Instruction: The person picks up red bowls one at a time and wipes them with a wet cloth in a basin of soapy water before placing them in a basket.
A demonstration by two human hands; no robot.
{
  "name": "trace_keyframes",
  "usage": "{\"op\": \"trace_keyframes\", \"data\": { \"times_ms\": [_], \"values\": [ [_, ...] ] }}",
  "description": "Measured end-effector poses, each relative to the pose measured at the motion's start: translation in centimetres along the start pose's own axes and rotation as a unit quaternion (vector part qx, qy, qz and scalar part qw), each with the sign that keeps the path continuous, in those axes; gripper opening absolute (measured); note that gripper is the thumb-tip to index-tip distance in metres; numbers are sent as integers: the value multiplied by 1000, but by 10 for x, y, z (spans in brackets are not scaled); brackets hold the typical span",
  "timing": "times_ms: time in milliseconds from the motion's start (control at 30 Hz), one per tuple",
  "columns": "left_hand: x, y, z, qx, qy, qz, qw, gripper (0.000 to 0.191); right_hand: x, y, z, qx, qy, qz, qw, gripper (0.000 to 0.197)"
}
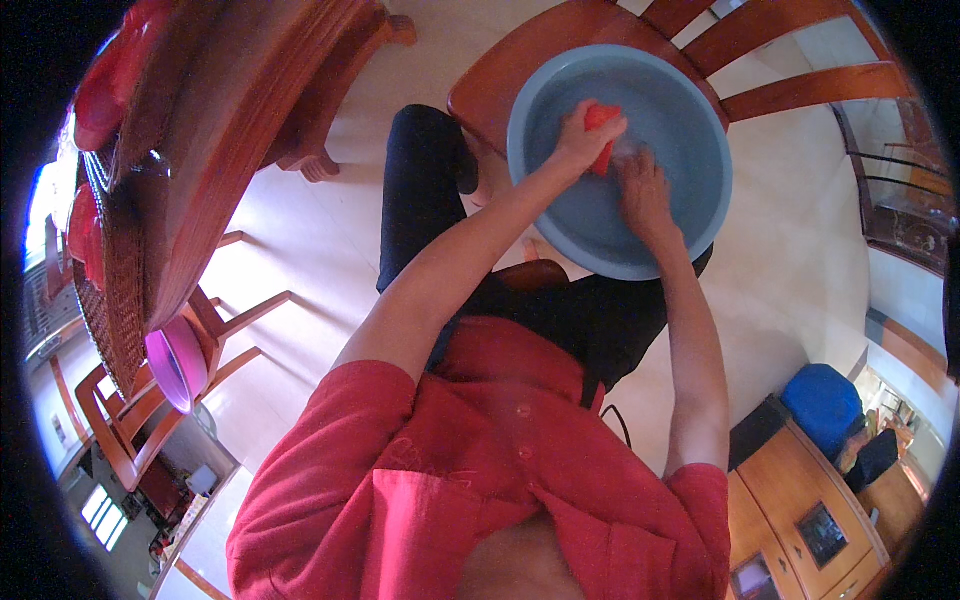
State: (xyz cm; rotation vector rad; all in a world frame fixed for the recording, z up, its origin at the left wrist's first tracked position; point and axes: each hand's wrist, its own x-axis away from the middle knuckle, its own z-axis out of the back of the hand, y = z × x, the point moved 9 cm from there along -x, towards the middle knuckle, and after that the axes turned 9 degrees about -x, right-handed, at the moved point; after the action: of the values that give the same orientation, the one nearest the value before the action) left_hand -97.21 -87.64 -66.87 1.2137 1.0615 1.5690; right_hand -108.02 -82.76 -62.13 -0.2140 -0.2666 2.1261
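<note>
A round blue-grey plastic basin (pixel 619 240) rests on the seat of a wooden chair (pixel 495 82), and both hands are inside it. My left hand (pixel 587 135) grips a red item (pixel 602 166), perhaps a cloth or a piece of plastic; its kind is not clear. Beside it, to the right, my right hand (pixel 641 180) reaches down into the basin with its fingers bent and slightly blurred. Whether that hand holds anything cannot be told. A pale blurred patch shows between the two hands.
A carved wooden table (pixel 247 97) bearing red items (pixel 112 105) and a woven mat stands at the left. Below it, a pink basin (pixel 180 364) sits on another wooden chair. A wooden cabinet (pixel 802 495) and a blue object (pixel 821 409) are at the lower right.
</note>
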Motion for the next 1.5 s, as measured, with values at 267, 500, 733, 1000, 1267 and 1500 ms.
{"op": "trace_keyframes", "data": {
  "times_ms": [267, 500, 733, 1000, 1267, 1500],
  "values": [
    [3, 2, -15, -65, -66, -38, 995, 68, -16, 63, -9, -433, 132, -247, 857, 31],
    [3, 7, -10, -19, -63, -50, 997, 67, -2, 26, -4, -505, 41, -233, 830, 33],
    [4, 6, -3, -84, -5, -70, 994, 68, 1, -15, 14, -133, -56, 12, 989, 33],
    [10, 12, 1, -126, 3, -44, 991, 65, -2, 38, -17, 60, -36, -155, 985, 39],
    [46, 71, 8, -391, -23, -261, 882, 52, -10, 38, -14, -7, -44, -171, 984, 38],
    [63, 82, -1, -538, -164, -311, 766, 45, -14, 46, -8, -43, 7, -126, 991, 35]
  ]
}}
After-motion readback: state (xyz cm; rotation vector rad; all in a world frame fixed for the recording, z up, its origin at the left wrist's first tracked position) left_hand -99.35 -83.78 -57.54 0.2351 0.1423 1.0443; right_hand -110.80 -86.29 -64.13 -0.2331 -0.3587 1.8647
